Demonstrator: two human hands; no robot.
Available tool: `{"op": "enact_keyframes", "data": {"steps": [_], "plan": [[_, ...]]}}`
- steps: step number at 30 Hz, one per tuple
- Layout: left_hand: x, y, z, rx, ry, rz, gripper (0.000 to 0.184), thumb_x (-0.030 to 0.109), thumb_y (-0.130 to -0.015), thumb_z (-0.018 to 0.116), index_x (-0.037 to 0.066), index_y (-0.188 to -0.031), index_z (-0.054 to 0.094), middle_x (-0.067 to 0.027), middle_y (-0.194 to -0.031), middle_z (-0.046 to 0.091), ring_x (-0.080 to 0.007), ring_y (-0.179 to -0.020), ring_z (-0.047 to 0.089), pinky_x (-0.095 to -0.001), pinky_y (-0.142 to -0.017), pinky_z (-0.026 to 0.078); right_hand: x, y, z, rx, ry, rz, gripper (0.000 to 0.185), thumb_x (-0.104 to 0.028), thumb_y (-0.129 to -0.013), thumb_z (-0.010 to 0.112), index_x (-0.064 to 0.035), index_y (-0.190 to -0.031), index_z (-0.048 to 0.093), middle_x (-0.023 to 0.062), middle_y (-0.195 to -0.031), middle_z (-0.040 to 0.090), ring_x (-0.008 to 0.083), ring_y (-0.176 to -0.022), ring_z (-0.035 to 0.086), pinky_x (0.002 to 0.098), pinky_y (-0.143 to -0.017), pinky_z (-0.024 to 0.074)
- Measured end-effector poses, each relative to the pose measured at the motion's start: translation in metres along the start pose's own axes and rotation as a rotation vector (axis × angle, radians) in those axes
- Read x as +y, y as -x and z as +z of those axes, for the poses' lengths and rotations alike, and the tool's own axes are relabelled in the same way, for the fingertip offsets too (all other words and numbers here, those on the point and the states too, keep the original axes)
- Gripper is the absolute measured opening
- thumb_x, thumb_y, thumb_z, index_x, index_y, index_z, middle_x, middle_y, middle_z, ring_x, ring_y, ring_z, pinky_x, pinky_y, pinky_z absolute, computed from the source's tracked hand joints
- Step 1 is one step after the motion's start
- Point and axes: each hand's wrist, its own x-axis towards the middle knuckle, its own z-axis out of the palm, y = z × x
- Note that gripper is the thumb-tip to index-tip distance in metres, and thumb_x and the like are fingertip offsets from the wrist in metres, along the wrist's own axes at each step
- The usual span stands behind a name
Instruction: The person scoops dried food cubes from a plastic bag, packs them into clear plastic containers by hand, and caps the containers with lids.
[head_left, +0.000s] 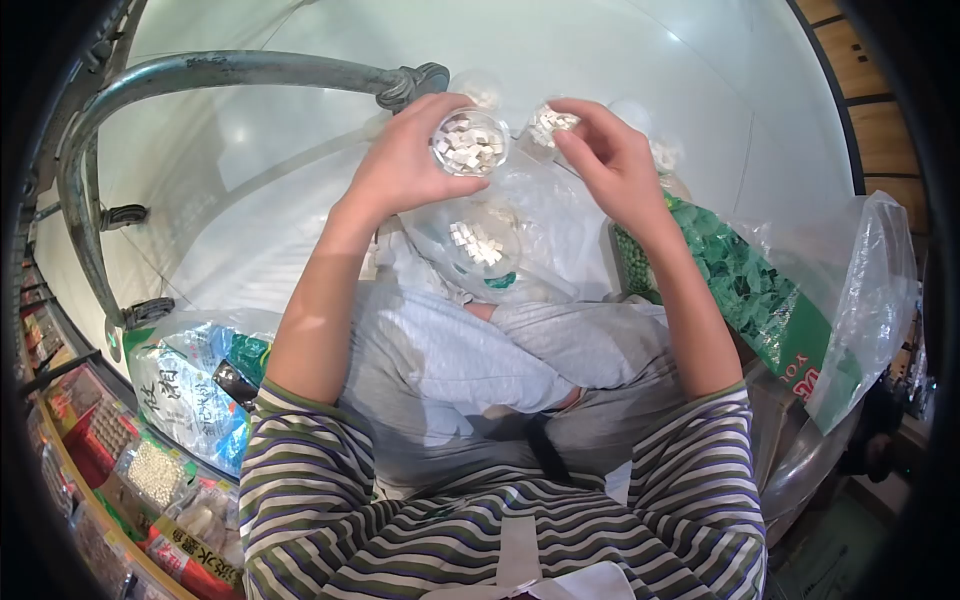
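Observation:
My left hand (405,155) is wrapped round a clear round cup (470,143) filled with small white cube-like pieces. At the same height, the thumb and fingers of my right hand (610,155) grip a smaller clear container (545,132), which also has white pieces in it. The two containers are apart, side by side. Below them, more white pieces (476,243) lie in a clear bowl or bag near my lap. What exactly the pieces are cannot be made out.
Further clear cups with white contents (480,90) stand on the pale floor beyond my hands. A metal cart frame (240,70) with casters is at the left. A green printed plastic bag (750,280) lies on the right, a printed bag (190,380) at left by shelved goods (155,475).

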Motion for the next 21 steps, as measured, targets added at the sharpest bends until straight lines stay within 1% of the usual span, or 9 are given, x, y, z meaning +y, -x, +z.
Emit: {"op": "enact_keyframes", "data": {"steps": [4,6,9,13,15,16,17,19,21], "plan": [[-0.003,0.001,-0.008,0.102,-0.320,-0.044,0.076,0.033,-0.061,0.089,0.004,-0.125,0.061,-0.0147,-0.120,0.068,-0.0301,-0.108,0.066,-0.0393,-0.094,0.053,0.038,0.030,-0.041,0.032,0.072,0.116,0.023,-0.016,-0.093,0.069,-0.0025,-0.112,0.070,-0.0006,-0.068,0.056,0.0047,-0.061,0.047,0.0235,-0.058,0.0415],[-0.009,0.001,-0.013,0.116,-0.363,-0.102,0.076,0.035,-0.061,0.089,0.004,-0.124,0.062,-0.0150,-0.118,0.068,-0.0308,-0.108,0.066,-0.0399,-0.094,0.053,0.056,0.043,-0.060,-0.098,0.268,0.317,0.025,-0.020,-0.092,0.067,-0.0009,-0.109,0.070,0.0055,-0.071,0.062,0.0122,-0.064,0.057,0.0292,-0.063,0.0470],[-0.011,-0.001,-0.018,0.158,-0.406,-0.142,0.073,0.035,-0.060,0.089,0.003,-0.120,0.063,-0.0151,-0.113,0.070,-0.0308,-0.106,0.067,-0.0397,-0.093,0.053,0.072,0.056,-0.070,-0.227,0.482,0.303,0.030,-0.024,-0.090,0.066,-0.0007,-0.108,0.070,0.0137,-0.079,0.070,0.0263,-0.072,0.067,0.0382,-0.069,0.0512],[-0.012,-0.004,-0.022,0.209,-0.391,-0.164,0.073,0.028,-0.060,0.091,0.005,-0.122,0.062,-0.0128,-0.111,0.070,-0.0263,-0.102,0.068,-0.0370,-0.092,0.053,0.064,0.049,-0.066,-0.197,0.440,0.266,0.029,-0.026,-0.089,0.064,-0.0003,-0.100,0.071,0.0196,-0.085,0.071,0.0376,-0.080,0.068,0.0445,-0.074,0.0523],[-0.011,-0.003,-0.025,0.258,-0.078,-0.278,0.070,0.029,-0.060,0.093,0.003,-0.117,0.062,-0.0105,-0.114,0.068,-0.0222,-0.108,0.066,-0.0345,-0.093,0.052,0.060,0.044,-0.066,-0.295,0.568,0.333,0.028,-0.026,-0.091,0.062,0.0005,-0.091,0.070,0.0219,-0.081,0.069,0.0406,-0.079,0.066,0.0462,-0.073,0.0520],[-0.012,-0.001,-0.026,0.248,0.035,-0.301,0.065,0.015,-0.070,0.089,0.007,-0.127,0.057,-0.0106,-0.119,0.066,-0.0203,-0.108,0.064,-0.0337,-0.095,0.052,0.061,0.044,-0.065,-0.287,0.565,0.337,0.028,-0.026,-0.091,0.062,0.0005,-0.091,0.070,0.0219,-0.081,0.069,0.0406,-0.079,0.066,0.0462,-0.073,0.0520],[-0.015,-0.001,-0.025,0.241,0.036,-0.293,0.065,0.015,-0.070,0.089,0.007,-0.127,0.057,-0.0106,-0.119,0.066,-0.0203,-0.108,0.064,-0.0337,-0.095,0.052,0.061,0.044,-0.066,-0.218,0.601,0.300,0.027,-0.025,-0.091,0.061,0.0006,-0.087,0.069,0.0230,-0.080,0.068,0.0418,-0.079,0.065,0.0476,-0.073,0.0515],[-0.019,-0.003,-0.023,0.322,0.529,-0.143,0.063,0.015,-0.076,0.086,0.005,-0.129,0.052,-0.0103,-0.122,0.062,-0.0203,-0.114,0.059,-0.0334,-0.093,0.051,0.060,0.043,-0.070,-0.142,0.644,0.268,0.028,-0.024,-0.092,0.059,0.0007,-0.083,0.068,0.0241,-0.079,0.066,0.0430,-0.079,0.064,0.0490,-0.073,0.0511],[-0.021,-0.005,-0.022,0.327,0.600,-0.118,0.063,0.007,-0.082,0.079,0.005,-0.136,0.046,-0.0121,-0.125,0.060,-0.0213,-0.117,0.057,-0.0339,-0.096,0.050,0.058,0.039,-0.076,-0.016,0.623,0.308,0.025,-0.023,-0.093,0.058,-0.0005,-0.087,0.068,0.0252,-0.080,0.065,0.0445,-0.080,0.063,0.0506,-0.073,0.0502]]}}
